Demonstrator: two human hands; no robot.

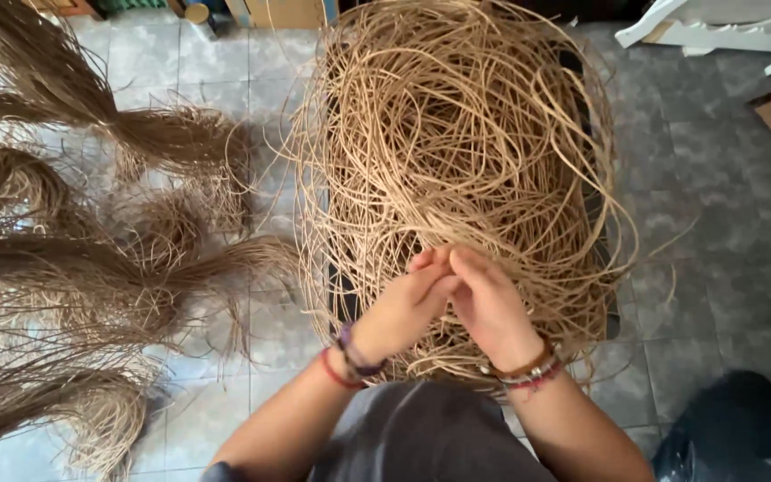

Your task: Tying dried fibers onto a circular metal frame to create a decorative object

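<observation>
Over near edge of dark crate, I see left hand and right hand pinching tan strands heaped inside; brown fibre bundles on tiled floor.

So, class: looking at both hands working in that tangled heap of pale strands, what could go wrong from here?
1. The pale strands loop thickly over one another, so pulling one may tighten knots or snap it.
2. The left hand and right hand are bare; thin strands could cut or chafe fingers.
3. Stray loops might snag the wrist bracelets.
</observation>
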